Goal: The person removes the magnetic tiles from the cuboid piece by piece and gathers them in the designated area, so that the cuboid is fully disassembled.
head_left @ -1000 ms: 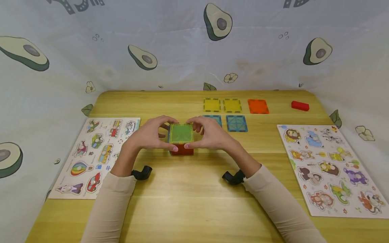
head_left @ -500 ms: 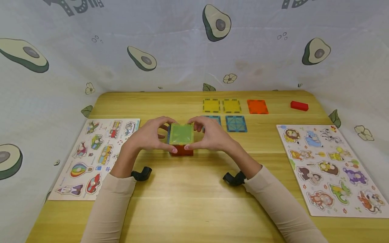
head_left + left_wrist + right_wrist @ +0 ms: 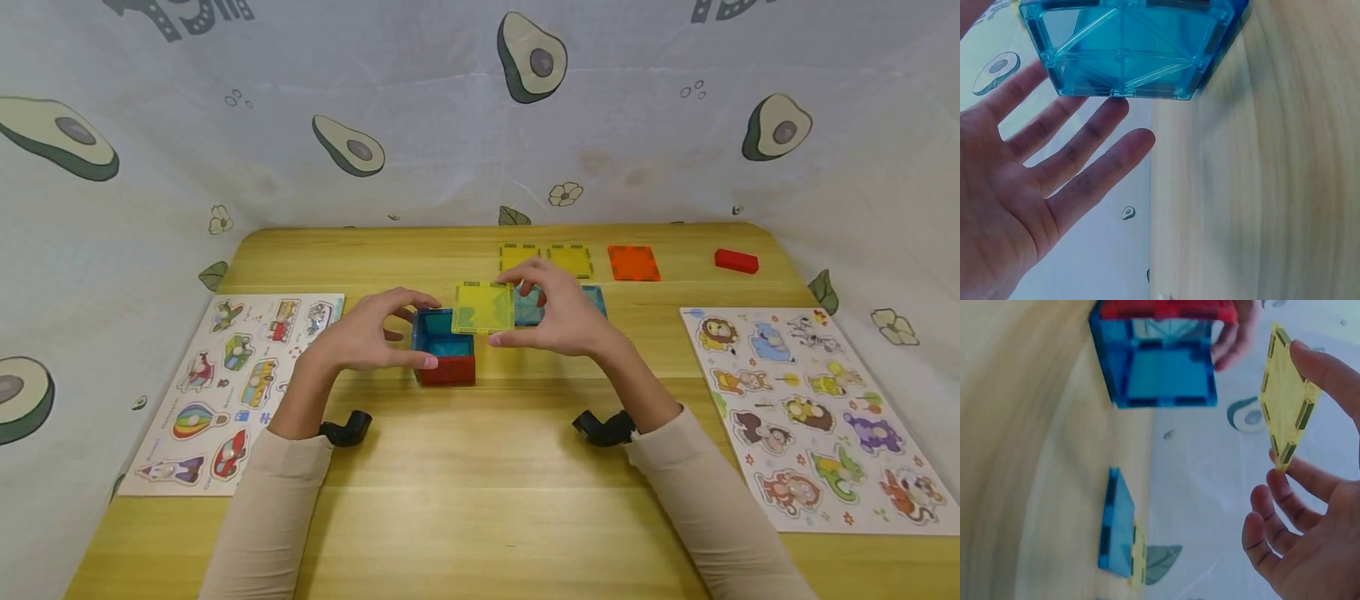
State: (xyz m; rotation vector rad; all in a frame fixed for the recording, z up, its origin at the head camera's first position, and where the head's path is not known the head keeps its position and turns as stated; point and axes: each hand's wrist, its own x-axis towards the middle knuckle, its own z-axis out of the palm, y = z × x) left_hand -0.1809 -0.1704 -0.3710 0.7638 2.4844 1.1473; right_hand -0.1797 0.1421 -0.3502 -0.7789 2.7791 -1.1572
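A small open-topped box of magnetic tiles (image 3: 446,372), red in front and blue inside, stands on the table. My left hand (image 3: 363,337) holds it at the left, thumb on the red front wall and fingers at the back. In the left wrist view a see-through blue wall (image 3: 1122,59) of the box hides some fingertips. My right hand (image 3: 562,315) pinches a yellow square magnetic tile (image 3: 482,307) between thumb and fingertips. That tile is raised, overlapping the box's right rim in the head view. Seen from the right wrist, the yellow tile (image 3: 1286,397) is apart from the box.
Behind the right hand lie blue tiles (image 3: 596,298), yellow tiles (image 3: 572,262) and an orange tile (image 3: 633,263). A red block (image 3: 737,261) is farther right. Knob puzzle boards with vehicles (image 3: 197,375) and animals (image 3: 810,417) flank the table. An avocado-print sheet (image 3: 450,142) hangs behind.
My right hand has lifted the yellow tile off the top of the box and carried it to the right, so the blue inside shows. The left hand has stayed at the box.
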